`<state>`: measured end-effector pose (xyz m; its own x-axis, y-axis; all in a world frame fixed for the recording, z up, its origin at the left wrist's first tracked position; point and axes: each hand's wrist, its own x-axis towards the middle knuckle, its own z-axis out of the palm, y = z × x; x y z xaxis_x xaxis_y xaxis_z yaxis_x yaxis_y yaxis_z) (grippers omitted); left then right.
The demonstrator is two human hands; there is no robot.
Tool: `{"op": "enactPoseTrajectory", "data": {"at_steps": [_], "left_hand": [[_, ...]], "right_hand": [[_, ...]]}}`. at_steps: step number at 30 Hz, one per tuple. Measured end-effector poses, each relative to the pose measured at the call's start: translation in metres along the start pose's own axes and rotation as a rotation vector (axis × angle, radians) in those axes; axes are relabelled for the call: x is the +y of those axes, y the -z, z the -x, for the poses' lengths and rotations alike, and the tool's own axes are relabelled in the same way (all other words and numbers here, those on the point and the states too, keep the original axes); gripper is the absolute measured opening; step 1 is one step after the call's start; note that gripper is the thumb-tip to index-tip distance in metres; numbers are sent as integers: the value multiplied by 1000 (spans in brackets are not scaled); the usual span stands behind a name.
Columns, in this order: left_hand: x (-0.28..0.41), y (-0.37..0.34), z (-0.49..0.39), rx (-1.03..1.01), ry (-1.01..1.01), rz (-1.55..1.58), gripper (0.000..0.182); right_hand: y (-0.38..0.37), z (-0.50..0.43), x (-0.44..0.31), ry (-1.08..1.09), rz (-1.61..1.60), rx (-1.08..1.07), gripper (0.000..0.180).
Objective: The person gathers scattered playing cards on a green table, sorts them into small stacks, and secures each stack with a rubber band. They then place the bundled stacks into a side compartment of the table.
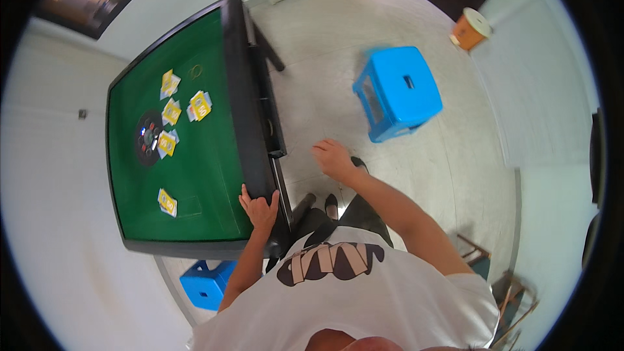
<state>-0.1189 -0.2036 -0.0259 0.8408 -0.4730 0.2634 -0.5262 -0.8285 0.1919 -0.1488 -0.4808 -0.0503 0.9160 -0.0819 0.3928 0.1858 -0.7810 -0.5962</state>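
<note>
My left hand (260, 210) rests across the dark rim (242, 87) of a mahjong table, thumb at the outer side and fingertips near the green felt (204, 190). Over the floor to the right of the table hangs my right hand (333, 160), palm hidden and fingers close together; no object shows in it. Several small bundles of yellow and pale printed paper cards lie on the felt, one (200, 106) nearest the rim and another (167, 203) apart from the rest. A round control panel (147, 137) sits in the tabletop. Near the far end is a thin ring-shaped band (196, 72).
A blue plastic stool (402, 87) stands on the floor right of the table; another blue stool (207, 282) is below its near end. A drawer (270, 126) juts from the table's side. An orange bin (470, 29) stands by the wall; wooden chairs (512, 297) are at lower right.
</note>
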Motion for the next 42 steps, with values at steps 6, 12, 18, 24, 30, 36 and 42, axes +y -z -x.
{"op": "enactPoseTrajectory", "data": {"at_steps": [6, 12, 18, 24, 30, 36, 42], "left_hand": [[24, 5, -19, -1, 174, -143, 51], [30, 6, -25, -10, 282, -160, 46], [30, 7, -29, -76, 313, -188, 49], [29, 11, -29, -111, 338, -159, 50], [26, 12, -27, -87, 331, -159, 50], [25, 12, -26, -221, 402, -99, 51], [25, 12, -28, -123, 346, -178, 52]], "right_hand": [[-48, -147, 13, 360, 172, -646, 32], [-84, -174, 28, 448, 296, -1060, 48], [-103, -180, 30, 659, 307, -960, 29], [-104, -179, 56, 761, -25, -766, 14], [-102, -188, 48, 710, 80, -861, 10], [-106, -183, 45, 681, 26, -699, 10], [-113, -182, 49, 729, 7, -670, 10]]}}
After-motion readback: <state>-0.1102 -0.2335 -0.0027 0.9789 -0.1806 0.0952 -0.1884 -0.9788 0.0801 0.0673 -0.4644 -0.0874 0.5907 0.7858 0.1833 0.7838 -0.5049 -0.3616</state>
